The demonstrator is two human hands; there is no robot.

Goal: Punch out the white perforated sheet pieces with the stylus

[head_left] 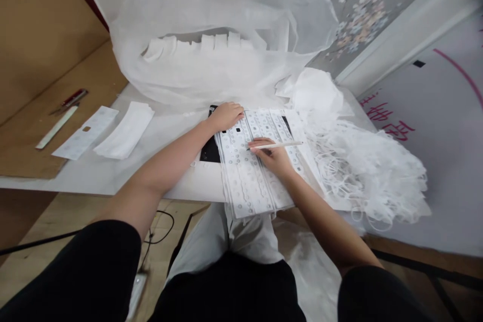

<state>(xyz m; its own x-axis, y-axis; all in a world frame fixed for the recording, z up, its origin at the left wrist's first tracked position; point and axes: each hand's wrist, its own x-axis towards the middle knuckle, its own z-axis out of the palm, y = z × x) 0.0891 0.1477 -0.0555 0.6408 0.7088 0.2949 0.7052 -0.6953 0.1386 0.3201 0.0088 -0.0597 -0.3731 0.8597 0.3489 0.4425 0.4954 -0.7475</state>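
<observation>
A white sheet printed with small grey round motifs and wavy lines [245, 186] lies over a black board [210, 151] and hangs past the table's front edge. My left hand [227, 114] rests on the sheet's upper left part, fingers laid out flat. In my right hand [272, 156] is a slim white pen-shaped tool [285, 145], gripped near its dark tip. That tip meets the sheet around its middle; whether it is a pen or a craft knife I cannot tell. Small dark square spots show on the sheet near both hands.
Tangled white strips [377, 171] heap up at right, below crumpled white material [317, 93]. A big translucent bag [226, 5] holding white pieces stands behind. At left lie a stack of white pieces [126, 130], a patterned strip [86, 133], a ruler-like strip [58, 127] and a red-handled tool [73, 98].
</observation>
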